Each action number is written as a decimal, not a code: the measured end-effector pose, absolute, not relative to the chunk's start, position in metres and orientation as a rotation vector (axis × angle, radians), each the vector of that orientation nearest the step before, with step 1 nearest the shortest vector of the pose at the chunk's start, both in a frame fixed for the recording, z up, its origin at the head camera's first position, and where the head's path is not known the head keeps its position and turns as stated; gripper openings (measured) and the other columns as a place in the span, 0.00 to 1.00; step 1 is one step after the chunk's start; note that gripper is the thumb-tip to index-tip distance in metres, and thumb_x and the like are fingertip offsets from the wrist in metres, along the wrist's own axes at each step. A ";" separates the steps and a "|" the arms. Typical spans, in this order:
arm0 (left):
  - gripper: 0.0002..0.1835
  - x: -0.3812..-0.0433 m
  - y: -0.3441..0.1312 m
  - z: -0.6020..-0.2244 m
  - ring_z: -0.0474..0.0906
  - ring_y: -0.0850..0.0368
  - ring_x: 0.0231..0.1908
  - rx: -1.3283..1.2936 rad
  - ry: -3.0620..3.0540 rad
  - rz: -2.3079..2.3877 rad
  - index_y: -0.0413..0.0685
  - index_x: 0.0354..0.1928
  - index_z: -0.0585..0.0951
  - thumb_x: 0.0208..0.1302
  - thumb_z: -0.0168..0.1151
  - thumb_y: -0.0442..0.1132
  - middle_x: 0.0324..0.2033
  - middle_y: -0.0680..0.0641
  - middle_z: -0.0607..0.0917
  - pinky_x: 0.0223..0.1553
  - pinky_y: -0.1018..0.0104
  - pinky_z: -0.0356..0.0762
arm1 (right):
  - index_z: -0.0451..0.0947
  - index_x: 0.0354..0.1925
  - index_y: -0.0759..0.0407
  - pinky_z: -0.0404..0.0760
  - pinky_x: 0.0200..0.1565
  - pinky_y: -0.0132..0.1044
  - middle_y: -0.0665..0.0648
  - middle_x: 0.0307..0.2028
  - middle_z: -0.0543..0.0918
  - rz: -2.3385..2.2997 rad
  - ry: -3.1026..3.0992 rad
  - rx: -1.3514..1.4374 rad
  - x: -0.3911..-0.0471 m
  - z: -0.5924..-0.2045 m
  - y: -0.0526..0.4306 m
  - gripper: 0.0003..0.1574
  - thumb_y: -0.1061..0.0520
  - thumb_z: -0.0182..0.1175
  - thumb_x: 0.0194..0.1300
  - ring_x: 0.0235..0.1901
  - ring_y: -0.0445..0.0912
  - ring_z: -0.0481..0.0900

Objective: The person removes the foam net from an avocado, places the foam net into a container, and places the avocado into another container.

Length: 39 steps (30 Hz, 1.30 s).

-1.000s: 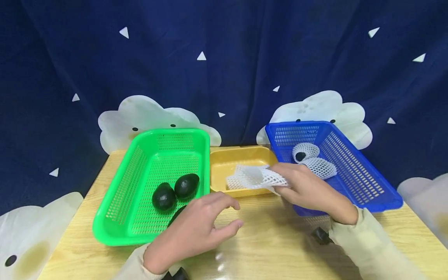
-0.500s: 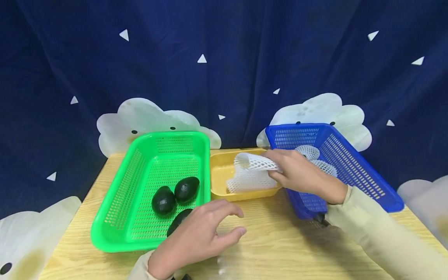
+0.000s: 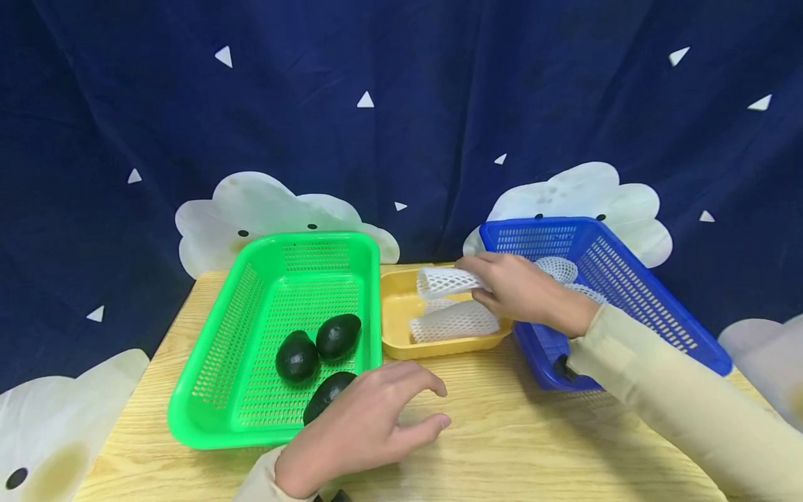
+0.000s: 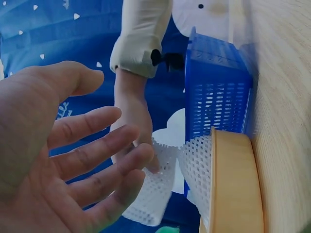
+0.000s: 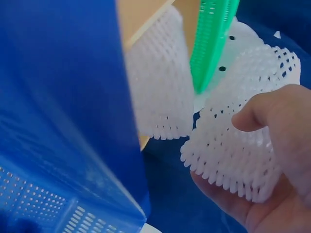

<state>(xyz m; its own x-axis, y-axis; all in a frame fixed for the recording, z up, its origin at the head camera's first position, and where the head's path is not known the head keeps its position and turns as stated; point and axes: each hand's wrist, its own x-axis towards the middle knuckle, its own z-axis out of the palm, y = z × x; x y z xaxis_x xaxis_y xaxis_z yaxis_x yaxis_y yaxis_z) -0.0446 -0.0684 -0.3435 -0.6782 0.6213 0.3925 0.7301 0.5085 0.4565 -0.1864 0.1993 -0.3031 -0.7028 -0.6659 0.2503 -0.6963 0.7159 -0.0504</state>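
My right hand (image 3: 511,286) pinches a white foam net sleeve (image 3: 447,282) above the yellow tray (image 3: 395,341). In the right wrist view the thumb lies on top of the held foam net sleeve (image 5: 238,141), with fingers beneath it. More white foam net (image 3: 458,322) lies in the tray below. My left hand (image 3: 370,418) hovers at the green basket's front right corner, fingers loosely bent and thumb apart; the left wrist view shows its palm with nothing in it. Several dark avocados (image 3: 339,336) lie in the green basket (image 3: 216,439), one partly hidden behind the left hand.
At the right stands a blue basket (image 3: 640,272) holding foam-netted fruit (image 3: 558,268), partly covered by the right hand and forearm. The yellow tray sits between the two baskets on a wooden table (image 3: 502,432). A dark blue curtain (image 3: 426,125) hangs behind.
My right hand has moved up and left, lifting one foam net sleeve apart from the net in the tray. The left hand has shifted slightly right and stays loosely bent.
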 end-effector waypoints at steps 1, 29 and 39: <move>0.12 -0.044 -0.069 -0.343 0.84 0.68 0.45 -1.161 -2.573 -0.903 0.58 0.47 0.84 0.69 0.66 0.54 0.43 0.60 0.88 0.49 0.69 0.82 | 0.79 0.59 0.59 0.87 0.39 0.43 0.59 0.47 0.88 0.196 -2.720 1.098 -0.189 -0.304 0.199 0.25 0.64 0.65 0.63 0.33 0.45 0.81; 0.15 -0.046 -0.068 -0.341 0.84 0.67 0.51 -1.233 -2.651 -0.757 0.58 0.50 0.84 0.72 0.61 0.57 0.45 0.61 0.88 0.55 0.68 0.82 | 0.81 0.58 0.60 0.86 0.51 0.53 0.63 0.49 0.87 0.069 -2.926 1.044 -0.238 -0.307 0.202 0.23 0.56 0.66 0.66 0.44 0.54 0.85; 0.15 -0.046 -0.069 -0.343 0.84 0.68 0.50 -1.236 -2.652 -0.721 0.58 0.50 0.84 0.72 0.62 0.57 0.45 0.61 0.88 0.54 0.69 0.82 | 0.81 0.59 0.61 0.87 0.48 0.50 0.63 0.49 0.86 0.048 -2.928 1.050 -0.237 -0.310 0.206 0.26 0.56 0.69 0.64 0.42 0.52 0.85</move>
<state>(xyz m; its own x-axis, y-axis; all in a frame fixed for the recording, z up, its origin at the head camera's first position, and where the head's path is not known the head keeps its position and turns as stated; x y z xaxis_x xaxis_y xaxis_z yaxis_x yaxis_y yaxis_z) -0.0462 -0.0688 -0.3435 -0.6569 0.6881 0.3082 0.7494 0.5509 0.3672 -0.2372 0.2058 -0.3104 -0.7717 -0.6347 0.0395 -0.6356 0.7718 -0.0183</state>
